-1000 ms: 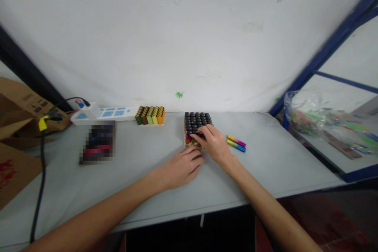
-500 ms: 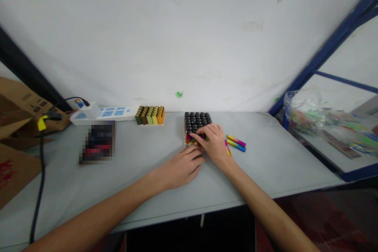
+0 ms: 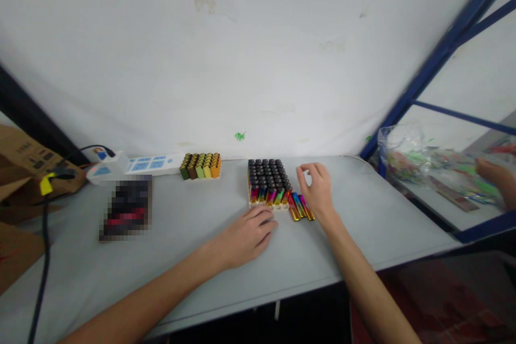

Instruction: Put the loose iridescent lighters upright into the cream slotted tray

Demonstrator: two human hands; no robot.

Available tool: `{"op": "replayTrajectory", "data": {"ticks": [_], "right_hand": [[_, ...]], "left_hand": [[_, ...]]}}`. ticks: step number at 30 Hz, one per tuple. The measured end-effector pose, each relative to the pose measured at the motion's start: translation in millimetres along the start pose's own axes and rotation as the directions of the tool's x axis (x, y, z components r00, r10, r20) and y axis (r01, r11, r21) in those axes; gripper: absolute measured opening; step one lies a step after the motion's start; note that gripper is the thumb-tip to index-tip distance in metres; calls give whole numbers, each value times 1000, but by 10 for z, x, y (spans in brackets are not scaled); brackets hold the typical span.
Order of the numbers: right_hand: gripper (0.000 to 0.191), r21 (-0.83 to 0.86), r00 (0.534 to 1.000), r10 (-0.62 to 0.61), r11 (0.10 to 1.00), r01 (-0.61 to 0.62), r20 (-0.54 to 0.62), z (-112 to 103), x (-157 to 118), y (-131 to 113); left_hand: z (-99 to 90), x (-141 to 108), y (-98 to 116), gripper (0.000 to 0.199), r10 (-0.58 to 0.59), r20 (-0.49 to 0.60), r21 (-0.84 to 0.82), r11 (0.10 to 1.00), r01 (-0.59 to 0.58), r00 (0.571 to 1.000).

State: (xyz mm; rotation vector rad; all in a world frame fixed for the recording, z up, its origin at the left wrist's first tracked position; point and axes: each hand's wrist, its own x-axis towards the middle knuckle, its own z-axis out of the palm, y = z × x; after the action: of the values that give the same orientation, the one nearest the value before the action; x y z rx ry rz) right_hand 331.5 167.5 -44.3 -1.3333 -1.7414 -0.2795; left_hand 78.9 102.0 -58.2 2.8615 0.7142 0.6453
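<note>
A block of black-topped tubes with rainbow metallic bodies, apparently lighters (image 3: 268, 174), stands upright in a pale tray (image 3: 278, 206). Gaps show in its front row. My left hand (image 3: 252, 231) rests on the table with loosely bent fingers, its fingertips at the tray's front edge; it grips nothing. Lifted to the right of the block is my right hand (image 3: 318, 191). Its thumb and forefinger curve towards each other around a small gap, with nothing visible between them. Several loose lighters (image 3: 301, 207) lean or lie between the tray and this hand.
A smaller block of green-to-orange lighters (image 3: 200, 165) stands at the back, beside a white power strip (image 3: 155, 164). A pixelated dark item (image 3: 127, 207) and a cardboard box (image 3: 24, 156) are left. Beyond the blue frame (image 3: 427, 64), another person's hand (image 3: 497, 177) appears near plastic bags (image 3: 403, 145).
My right hand has left the front row of the block and moved up and right, uncovering that row and the loose lighters. My left hand stays by the tray. Another person's hand has appeared at right.
</note>
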Motion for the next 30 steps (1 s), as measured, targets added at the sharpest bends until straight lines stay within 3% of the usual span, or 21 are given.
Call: {"op": "replayTrajectory", "data": {"ticks": [2,4,6,8,13,19,24,27,30], "right_hand": [[37,-167,989,120,980,-104,87,-29,-52,234],[48,-323,925,249,934,-151,286,-61,-173,382],[52,-398,828,289,913,-87,481,-113,-320,439],[53,-392,799,247,920,-16,548,-184,-436,443],[44,-380,844,224,925,-25,488,-294,-464,420],[39,-486,803,278,874,17,527,-240,-344,366],[51,-492,811,384,859,-140,441,-197,-235,344],[46,-351,841,373,905,-238,392,-170,-188,386],[38,-31,896,313,947,-319,315,-166,-139,421]], "left_hand": [[0,-1,1,17,1,-8,3,1000,-1,1000],[1,2,2,17,-3,-6,6,1000,3,1000],[4,4,3,16,-7,-6,7,1000,7,1000],[7,3,3,17,-6,-16,13,1000,7,1000],[11,-4,-7,19,2,-22,16,1000,-1,1000],[9,1,-13,21,5,-9,13,1000,-5,1000],[3,7,-10,20,4,-8,23,1000,-4,1000],[-2,10,-7,20,8,-10,19,1000,-8,1000],[-10,13,0,20,6,-18,17,1000,-6,1000]]}}
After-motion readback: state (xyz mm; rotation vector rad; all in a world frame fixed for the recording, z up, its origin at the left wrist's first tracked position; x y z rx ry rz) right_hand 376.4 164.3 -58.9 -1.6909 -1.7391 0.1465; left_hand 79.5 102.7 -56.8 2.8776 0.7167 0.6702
